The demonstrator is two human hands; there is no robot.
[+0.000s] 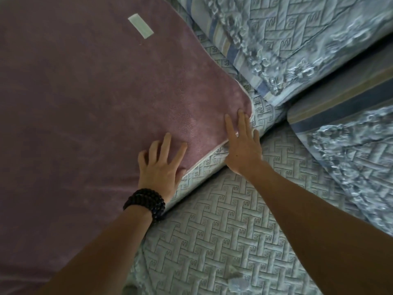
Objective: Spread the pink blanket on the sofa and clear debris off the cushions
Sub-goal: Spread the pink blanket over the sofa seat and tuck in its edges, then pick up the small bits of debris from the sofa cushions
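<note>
The pink blanket [95, 103] lies flat over the left seat cushion of the sofa and carries a white label [140, 26] near its far end. My left hand [162, 165], with a black bead bracelet on the wrist, presses palm-down on the blanket close to its right edge, fingers spread. My right hand [242, 143] lies flat with straight fingers on the blanket's near right corner, its palm over the cushion's edge. Neither hand grips anything. I see no loose debris on the blanket.
The blue-grey quilted sofa cover [223, 226] runs under my arms, with a seam between two seat cushions. Two quilted back pillows with striped borders lean at the upper right [297, 39] and right [350, 145]. A small pale lump [238, 282] lies on the cover near the bottom.
</note>
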